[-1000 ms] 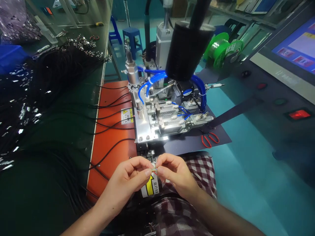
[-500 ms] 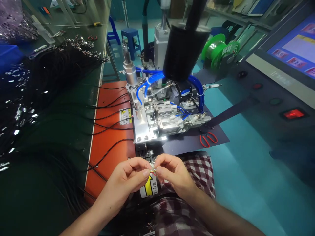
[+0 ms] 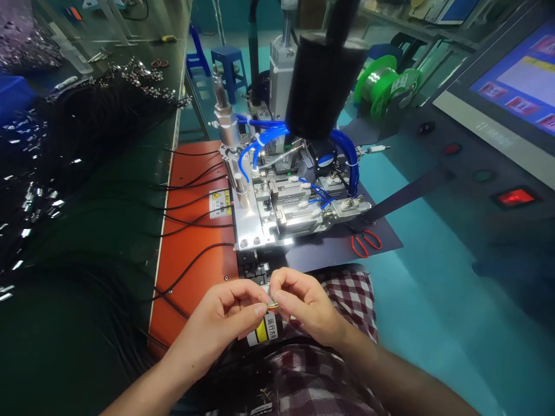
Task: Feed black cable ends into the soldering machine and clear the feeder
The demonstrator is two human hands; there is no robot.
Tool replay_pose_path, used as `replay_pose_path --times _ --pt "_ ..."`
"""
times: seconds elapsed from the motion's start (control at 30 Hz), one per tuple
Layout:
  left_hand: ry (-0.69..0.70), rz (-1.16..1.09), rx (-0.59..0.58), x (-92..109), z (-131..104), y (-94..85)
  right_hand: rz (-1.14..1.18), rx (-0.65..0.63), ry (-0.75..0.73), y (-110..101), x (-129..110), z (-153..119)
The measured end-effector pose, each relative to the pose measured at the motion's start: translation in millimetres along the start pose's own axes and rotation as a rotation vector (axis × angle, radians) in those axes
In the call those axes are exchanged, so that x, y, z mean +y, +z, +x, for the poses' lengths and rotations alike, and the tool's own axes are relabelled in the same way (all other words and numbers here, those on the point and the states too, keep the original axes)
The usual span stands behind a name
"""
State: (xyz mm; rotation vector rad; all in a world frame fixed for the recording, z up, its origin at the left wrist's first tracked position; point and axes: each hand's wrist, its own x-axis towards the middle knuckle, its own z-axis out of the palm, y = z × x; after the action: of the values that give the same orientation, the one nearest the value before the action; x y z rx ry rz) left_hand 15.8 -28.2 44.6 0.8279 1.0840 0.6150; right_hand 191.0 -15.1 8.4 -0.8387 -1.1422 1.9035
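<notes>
Left hand (image 3: 221, 318) & right hand (image 3: 303, 303) meet fingertip to fingertip low in the centre, both pinched on the thin bundle of coloured wire ends (image 3: 273, 304) held between them, just above the yellow-and-white warning label (image 3: 265, 330) on the machine's front edge. Can't tell how many strands; too small.

Around them, biggest first:
- dark green workbench (image 3: 108, 231) on the left, w/ a big heap of black cables with shiny metal connectors (image 3: 52, 150) spread over it.
- grey control console with a blue touchscreen (image 3: 511, 75) on the right, lit red rocker switch (image 3: 515, 197) below it.
- black cylindrical head (image 3: 321, 86) hanging over the silver metal fixture with blue air hoses (image 3: 286, 196), right behind the hands.
- orange flat pad (image 3: 195, 260) left of the fixture, several single black cables (image 3: 191, 202) lying across it.
- green solder spool (image 3: 381, 81) behind, near the console.
- red-handled scissors (image 3: 366, 242) on a dark mat (image 3: 338, 254) right of the fixture.
- red-and-white checked cloth (image 3: 347, 294) under the right wrist.
</notes>
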Motion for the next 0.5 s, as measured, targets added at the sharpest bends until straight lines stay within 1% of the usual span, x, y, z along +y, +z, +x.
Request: replay_pose_path --times 0.07,0.13,0.17,0.23,0.33,0.43,0.5 --pt "0.014 0.060 0.019 0 0 1.7 -0.039 -0.037 0.002 -5 -1 2" --pt "0.043 0.110 0.083 0 0 4.3 -0.073 -0.045 0.000 -8 -3 3" --pt "0.060 0.127 0.122 0 0 5.6 -0.084 -0.026 -0.003 -10 -4 3" --pt "0.079 0.145 0.191 -1 0 7.7 -0.106 0.061 -0.005 -10 -5 3" --pt "0.063 0.149 0.242 -2 2 8.9 -0.143 0.201 0.018 -6 -4 1" --pt "0.052 0.157 0.249 -3 4 8.8 -0.214 0.256 0.046 0 -2 -1" --pt "0.056 0.166 0.248 -3 5 8.6 -0.267 0.293 0.033 3 1 -2"
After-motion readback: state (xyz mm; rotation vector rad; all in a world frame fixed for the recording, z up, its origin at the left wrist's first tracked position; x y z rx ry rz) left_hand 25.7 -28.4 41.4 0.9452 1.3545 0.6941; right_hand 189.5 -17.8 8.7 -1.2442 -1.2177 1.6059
